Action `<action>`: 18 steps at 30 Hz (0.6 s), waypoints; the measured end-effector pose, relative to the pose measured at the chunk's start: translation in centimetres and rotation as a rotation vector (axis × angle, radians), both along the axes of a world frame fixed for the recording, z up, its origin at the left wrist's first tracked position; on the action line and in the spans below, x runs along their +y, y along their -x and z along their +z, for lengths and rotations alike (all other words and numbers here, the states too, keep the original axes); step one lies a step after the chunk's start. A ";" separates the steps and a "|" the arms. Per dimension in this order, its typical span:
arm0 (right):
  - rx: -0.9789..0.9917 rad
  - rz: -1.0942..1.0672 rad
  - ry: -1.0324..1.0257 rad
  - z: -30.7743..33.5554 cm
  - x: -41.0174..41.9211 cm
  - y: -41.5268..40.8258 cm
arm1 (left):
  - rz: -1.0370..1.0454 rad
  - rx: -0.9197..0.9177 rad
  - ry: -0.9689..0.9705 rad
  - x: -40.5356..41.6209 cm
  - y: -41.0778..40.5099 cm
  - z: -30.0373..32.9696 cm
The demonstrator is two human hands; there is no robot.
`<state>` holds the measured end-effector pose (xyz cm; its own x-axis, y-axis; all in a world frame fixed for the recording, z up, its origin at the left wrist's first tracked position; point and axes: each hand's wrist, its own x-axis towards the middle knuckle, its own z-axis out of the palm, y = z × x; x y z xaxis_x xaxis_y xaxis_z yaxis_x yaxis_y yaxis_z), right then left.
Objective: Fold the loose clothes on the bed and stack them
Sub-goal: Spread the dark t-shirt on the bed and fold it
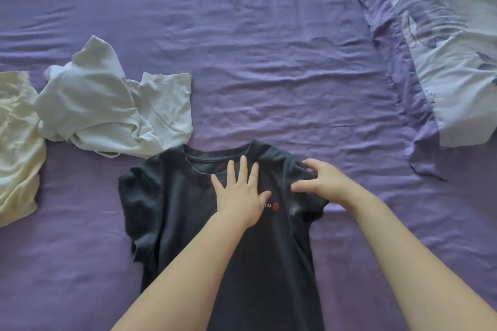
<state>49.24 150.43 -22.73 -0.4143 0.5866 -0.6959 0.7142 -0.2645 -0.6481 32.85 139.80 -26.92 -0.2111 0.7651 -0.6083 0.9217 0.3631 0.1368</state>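
Note:
A black T-shirt (172, 209) lies spread face up on the purple bed sheet (269, 67), collar away from me, with a small red and white logo on the chest. My left hand (239, 193) presses flat on the chest just below the collar, fingers spread. My right hand (320, 180) rests on the shirt's right shoulder and sleeve, fingers curled over the fabric; whether it pinches it is unclear. A crumpled white T-shirt (107, 107) lies to the upper left, touching the black shirt's shoulder. A cream garment (16, 148) lies bunched at the left edge.
A pillow in a pale floral case with a purple border (441, 43) sits at the upper right. Wrinkled purple sheet stretches across the far side of the bed.

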 end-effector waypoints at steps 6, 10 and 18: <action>0.048 -0.277 -0.201 -1.3 -0.5 -2.7 | -0.001 0.073 -0.229 -0.3 -3.4 0.4; 0.174 -0.573 -0.190 -2.1 -1.5 -2.9 | -0.206 -0.098 -0.339 -0.7 -5.6 -0.6; -0.052 -0.310 -0.552 -3.3 -9.0 -5.2 | -0.229 -0.015 -0.170 -0.5 -6.6 -1.6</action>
